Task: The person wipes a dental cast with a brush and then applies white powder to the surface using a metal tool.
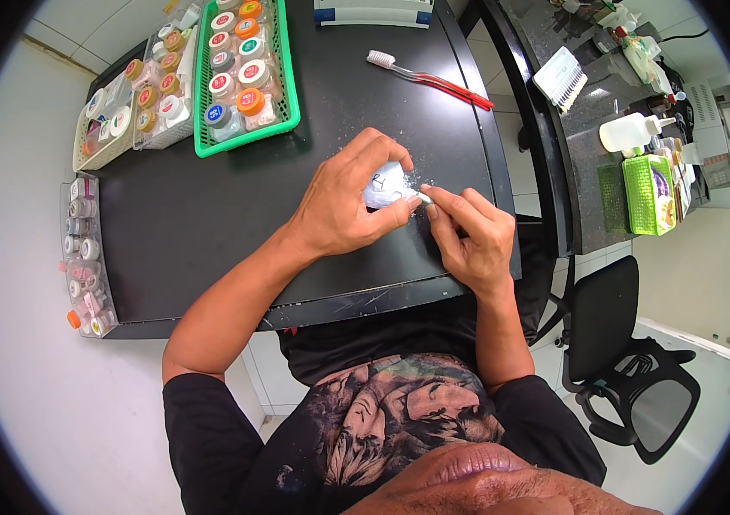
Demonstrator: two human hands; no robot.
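My left hand (337, 199) curls its fingers and thumb around a white plaster-like piece (385, 182) with dark handwriting on its face. My right hand (478, 239) is closed in a pinch beside it. Between the right thumb and fingers is a small, thin, pale stick-like thing (424, 197). It points at the lower right edge of the white piece, close to my left thumb; whether the two touch, I cannot tell. White crumbs and dust lie on the black table (202, 223) around both hands.
A green basket (294, 103) of capped jars stands at the far left, beside clear and beige bins of jars. A jar rack (83, 257) lines the left edge. A red-handled brush (442, 84) lies far right. Beyond are a side counter (584, 154) and an office chair (610, 326).
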